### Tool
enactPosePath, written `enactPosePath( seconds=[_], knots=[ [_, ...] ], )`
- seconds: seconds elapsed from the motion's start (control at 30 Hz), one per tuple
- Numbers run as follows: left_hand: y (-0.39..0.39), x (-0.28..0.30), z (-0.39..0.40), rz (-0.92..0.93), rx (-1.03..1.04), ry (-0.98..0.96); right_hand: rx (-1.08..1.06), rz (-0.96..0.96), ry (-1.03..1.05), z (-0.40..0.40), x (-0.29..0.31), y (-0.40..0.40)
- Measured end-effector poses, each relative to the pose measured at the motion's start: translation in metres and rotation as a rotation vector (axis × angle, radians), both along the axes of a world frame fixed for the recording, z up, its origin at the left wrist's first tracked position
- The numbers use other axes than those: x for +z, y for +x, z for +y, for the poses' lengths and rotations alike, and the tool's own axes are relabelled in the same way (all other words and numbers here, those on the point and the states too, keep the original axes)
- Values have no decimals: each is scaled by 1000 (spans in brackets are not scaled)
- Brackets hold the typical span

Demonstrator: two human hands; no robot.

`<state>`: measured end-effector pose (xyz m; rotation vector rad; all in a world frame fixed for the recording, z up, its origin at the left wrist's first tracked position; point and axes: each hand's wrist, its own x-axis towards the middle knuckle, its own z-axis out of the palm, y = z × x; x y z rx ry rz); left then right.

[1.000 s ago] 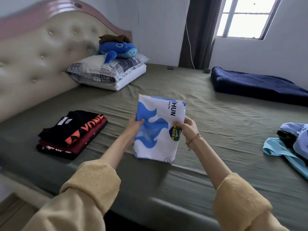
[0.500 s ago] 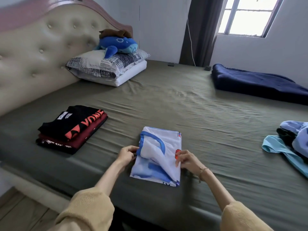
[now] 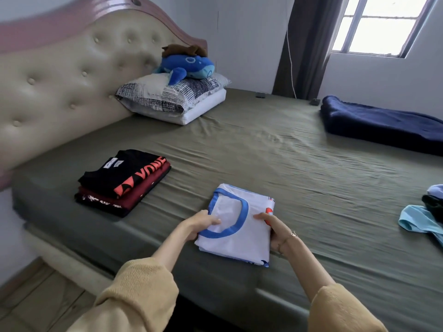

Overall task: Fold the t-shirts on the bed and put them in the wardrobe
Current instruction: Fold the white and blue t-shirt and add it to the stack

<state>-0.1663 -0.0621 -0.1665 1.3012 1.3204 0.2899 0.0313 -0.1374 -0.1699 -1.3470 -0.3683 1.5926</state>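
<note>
A folded white shirt (image 3: 236,232) lies near the bed's (image 3: 299,168) front edge. The left hand (image 3: 200,225) pinches its 9 o'clock side, and the right hand (image 3: 275,232) grips its 3 o'clock edge. A folded stack (image 3: 124,180) sits at 10 o'clock; unfolded shirts (image 3: 424,216) lie at 3 o'clock.

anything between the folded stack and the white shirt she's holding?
Head view: only bare green sheet lies between the stack and the white shirt.

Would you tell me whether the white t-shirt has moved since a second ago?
Yes. The white t-shirt went from held up to lying flat on the bed, right of the folded stack.
</note>
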Motion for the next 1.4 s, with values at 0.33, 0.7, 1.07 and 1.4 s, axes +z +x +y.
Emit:
enactPosePath(
  seconds=[0.33,0.7,1.07,1.4],
  knots=[
    [-100,61,53,-31,-5,37,55,406,208,49,2,-88],
    [-222,129,144,-146,405,540,191,459,444,182,84,-208],
    [-296,52,166,-633,946,196,310,438,371,252,55,-296],
    [-278,24,182,-71,1154,458,239,296,278,268,34,-290]
  ],
)
